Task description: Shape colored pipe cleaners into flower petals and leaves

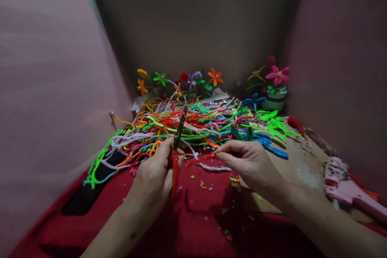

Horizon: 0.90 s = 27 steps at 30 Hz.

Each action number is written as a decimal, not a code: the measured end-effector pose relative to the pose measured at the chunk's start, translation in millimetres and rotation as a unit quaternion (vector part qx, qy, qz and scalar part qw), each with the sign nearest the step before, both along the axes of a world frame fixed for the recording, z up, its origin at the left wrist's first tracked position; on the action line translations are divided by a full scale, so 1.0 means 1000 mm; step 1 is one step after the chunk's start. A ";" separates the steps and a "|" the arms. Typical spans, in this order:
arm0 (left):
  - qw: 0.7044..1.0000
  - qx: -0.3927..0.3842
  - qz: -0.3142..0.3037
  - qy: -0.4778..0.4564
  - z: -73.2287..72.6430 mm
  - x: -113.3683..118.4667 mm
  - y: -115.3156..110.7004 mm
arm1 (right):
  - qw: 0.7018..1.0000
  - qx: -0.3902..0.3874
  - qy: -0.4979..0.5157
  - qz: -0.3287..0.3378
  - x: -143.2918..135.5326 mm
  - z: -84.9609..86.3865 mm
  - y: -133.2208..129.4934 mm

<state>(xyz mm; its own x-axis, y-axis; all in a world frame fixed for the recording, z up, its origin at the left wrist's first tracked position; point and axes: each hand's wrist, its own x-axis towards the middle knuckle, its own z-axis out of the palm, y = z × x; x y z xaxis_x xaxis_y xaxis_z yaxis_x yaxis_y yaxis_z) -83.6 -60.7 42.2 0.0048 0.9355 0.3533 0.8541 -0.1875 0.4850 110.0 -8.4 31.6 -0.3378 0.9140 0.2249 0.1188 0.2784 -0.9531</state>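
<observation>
My left hand (pixel 157 171) is wrapped round the red handles of a pair of scissors (pixel 179 129), whose dark blades point up and away. To its right, my right hand (pixel 244 161) pinches a short red fuzzy stem (pixel 204 159) between thumb and forefinger. The stem stretches leftward toward the scissors. Just under it, a pale lilac fuzzy piece (pixel 214 167) rests on the red cloth (pixel 196 213). Beyond both hands spreads a large tangled heap of coloured fuzzy stems (pixel 187 123).
Fuzzy flowers (pixel 215 76) stand behind the heap. A pale green pot (pixel 274 100) holds a pink flower at the back right. A pink glue gun (pixel 344 187) lies at the right by a brown board (pixel 305 169). Small clippings dot the cloth; a black strip (pixel 80 199) is at left.
</observation>
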 end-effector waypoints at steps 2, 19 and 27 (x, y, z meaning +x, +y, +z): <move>0.991 0.049 -0.006 0.121 0.000 -0.003 -0.009 | 0.998 0.053 -0.020 -0.021 0.000 -0.003 -0.001; 0.894 0.102 0.002 0.437 -0.027 -0.004 -0.022 | 0.986 0.145 -0.050 -0.062 0.004 -0.007 -0.001; 0.881 0.095 -0.004 0.464 -0.026 -0.001 -0.026 | 0.991 0.109 -0.046 -0.062 0.003 -0.008 0.002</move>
